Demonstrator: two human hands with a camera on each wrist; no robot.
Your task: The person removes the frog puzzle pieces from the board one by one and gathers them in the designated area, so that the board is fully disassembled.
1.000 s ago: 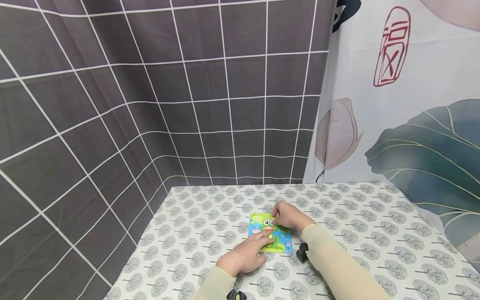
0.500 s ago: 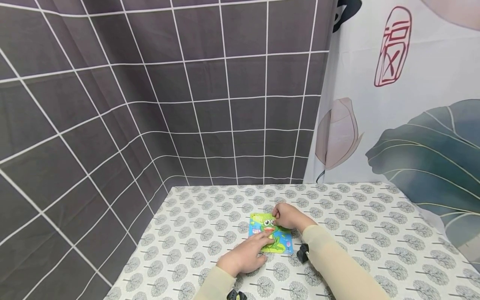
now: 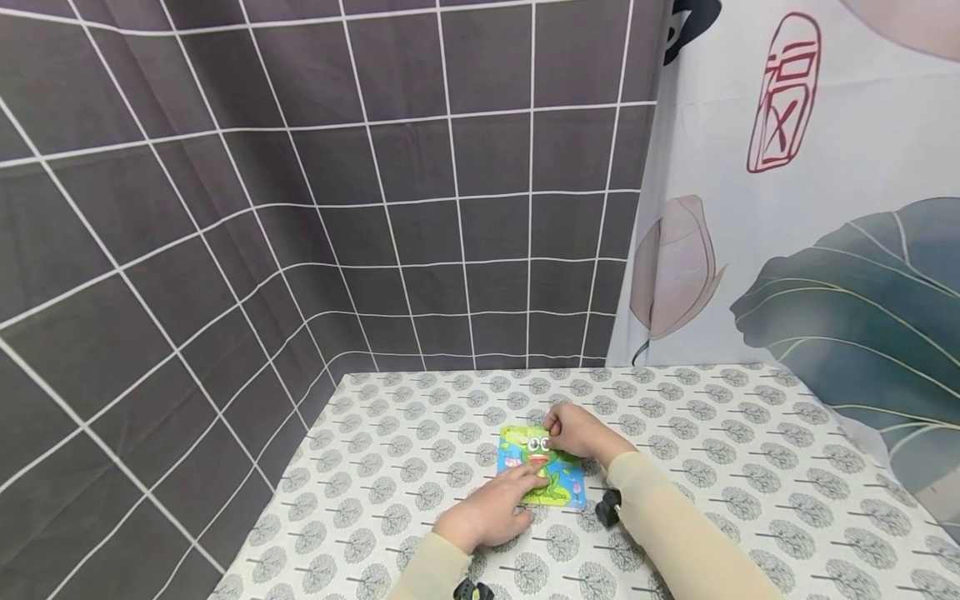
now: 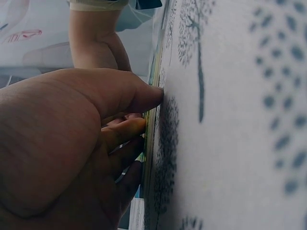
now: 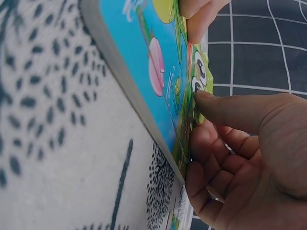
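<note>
On the tablecloth lies a square jigsaw puzzle [image 3: 517, 434] with a green frog on a blue and yellow-green ground; the right wrist view shows its thick grey edge. My left hand [image 3: 491, 508] rests on its lower left part with fingers extended, its thumb at the near edge on the cloth. At the upper right, my right hand [image 3: 577, 433] has curled fingers and its thumb by the frog's eye. The right wrist view shows thumb and fingers pinching a puzzle piece [image 5: 199, 69] with the eyes. How far this piece is seated is hidden by the fingers.
The table has a white cloth [image 3: 397, 521] printed with grey trees. A dark gridded curtain [image 3: 375, 208] hangs at the back and left, a white one with leaf print [image 3: 862, 292] at the right. Black wrist devices [image 3: 607, 507] sit under both sleeves.
Both hands stay at nearly the same places on the puzzle. The right wrist and its device have shifted very slightly to the right.
</note>
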